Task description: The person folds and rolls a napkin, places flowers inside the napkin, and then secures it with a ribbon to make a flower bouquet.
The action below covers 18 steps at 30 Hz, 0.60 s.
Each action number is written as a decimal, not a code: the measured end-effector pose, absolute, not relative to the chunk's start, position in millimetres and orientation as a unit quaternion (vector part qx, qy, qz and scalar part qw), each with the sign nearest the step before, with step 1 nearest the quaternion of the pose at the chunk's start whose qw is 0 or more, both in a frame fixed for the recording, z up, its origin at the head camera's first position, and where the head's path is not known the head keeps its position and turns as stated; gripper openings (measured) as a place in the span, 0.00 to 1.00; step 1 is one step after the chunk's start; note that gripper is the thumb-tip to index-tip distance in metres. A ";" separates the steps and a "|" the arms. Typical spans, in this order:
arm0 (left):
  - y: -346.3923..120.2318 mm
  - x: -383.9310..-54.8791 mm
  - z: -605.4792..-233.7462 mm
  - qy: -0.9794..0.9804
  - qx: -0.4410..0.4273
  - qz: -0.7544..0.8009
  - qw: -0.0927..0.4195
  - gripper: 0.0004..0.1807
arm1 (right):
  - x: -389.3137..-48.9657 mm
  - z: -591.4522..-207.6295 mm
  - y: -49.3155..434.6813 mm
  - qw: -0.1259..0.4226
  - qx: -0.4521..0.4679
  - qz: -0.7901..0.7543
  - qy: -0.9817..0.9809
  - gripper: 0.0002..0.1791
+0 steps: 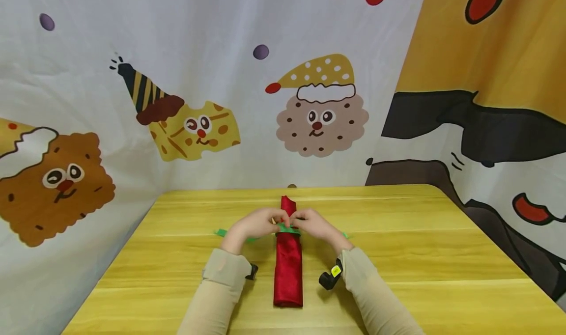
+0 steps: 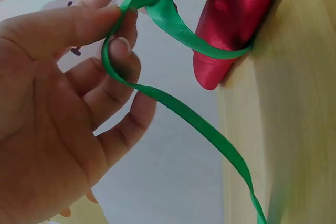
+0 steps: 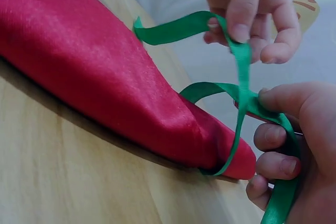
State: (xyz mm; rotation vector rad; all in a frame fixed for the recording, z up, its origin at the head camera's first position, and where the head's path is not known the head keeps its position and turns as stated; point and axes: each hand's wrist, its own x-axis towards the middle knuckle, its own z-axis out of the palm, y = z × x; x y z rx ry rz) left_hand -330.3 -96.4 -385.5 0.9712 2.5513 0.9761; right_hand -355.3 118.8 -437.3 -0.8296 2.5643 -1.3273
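Note:
A long roll of shiny red cloth [image 1: 288,273] lies lengthwise on the table. Green ribbon [image 1: 288,230] passes around it toward the far end, where the roll narrows. My left hand [image 1: 264,222] pinches one length of the ribbon between thumb and fingertips, and its tail [image 2: 194,127] hangs down past the palm. On the other side, my right hand [image 3: 294,145] grips the second length between thumb and curled fingers. Above the cloth the two lengths cross in the right wrist view, standing in loose loops. Both hands are close together over the roll.
The yellow wood-grain table [image 1: 398,266] extends to both sides, with its far edge behind the roll. A white curtain [image 1: 212,40] with cartoon prints hangs behind it. Black wrist devices [image 1: 328,278] sit at the cuffs of the beige sleeves [image 1: 376,286].

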 end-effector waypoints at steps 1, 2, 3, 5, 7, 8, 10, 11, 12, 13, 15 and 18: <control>-95.6 -330.0 -384.7 0.873 0.335 0.334 0.118 0.10 | -354.6 -437.2 118.7 0.070 -0.275 -0.440 0.852 0.12; -94.7 -329.6 -383.8 0.872 0.338 0.334 0.112 0.10 | -353.8 -437.1 118.6 0.072 -0.275 -0.440 0.852 0.13; -94.1 -329.5 -383.5 0.873 0.340 0.334 0.106 0.10 | -352.9 -437.1 118.6 0.075 -0.276 -0.440 0.851 0.14; -93.8 -329.1 -383.7 0.874 0.343 0.330 0.092 0.10 | -351.4 -438.0 117.0 0.081 -0.277 -0.441 0.850 0.14; -93.6 -328.6 -384.4 0.877 0.346 0.325 0.079 0.11 | -349.9 -439.5 115.8 0.086 -0.280 -0.440 0.849 0.14; -93.6 -328.4 -384.9 0.878 0.346 0.323 0.075 0.12 | -349.7 -440.9 115.5 0.088 -0.280 -0.440 0.849 0.14; -93.3 -327.8 -385.6 0.881 0.342 0.319 0.071 0.13 | -348.9 -442.8 114.6 0.088 -0.271 -0.443 0.850 0.14; -93.1 -327.5 -385.6 0.882 0.341 0.318 0.069 0.14 | -349.1 -443.8 114.5 0.087 -0.266 -0.446 0.851 0.14; -92.5 -327.0 -385.4 0.883 0.339 0.317 0.070 0.14 | -349.4 -444.3 114.4 0.083 -0.257 -0.448 0.852 0.14; -91.9 -326.7 -384.8 0.883 0.339 0.318 0.071 0.15 | -350.1 -445.0 114.6 0.078 -0.247 -0.452 0.854 0.14; -90.8 -326.4 -383.2 0.882 0.341 0.318 0.074 0.15 | -351.3 -444.3 114.6 0.067 -0.229 -0.459 0.856 0.14; -89.7 -327.4 -381.1 0.882 0.343 0.314 0.075 0.15 | -354.1 -442.6 115.1 0.058 -0.225 -0.463 0.856 0.14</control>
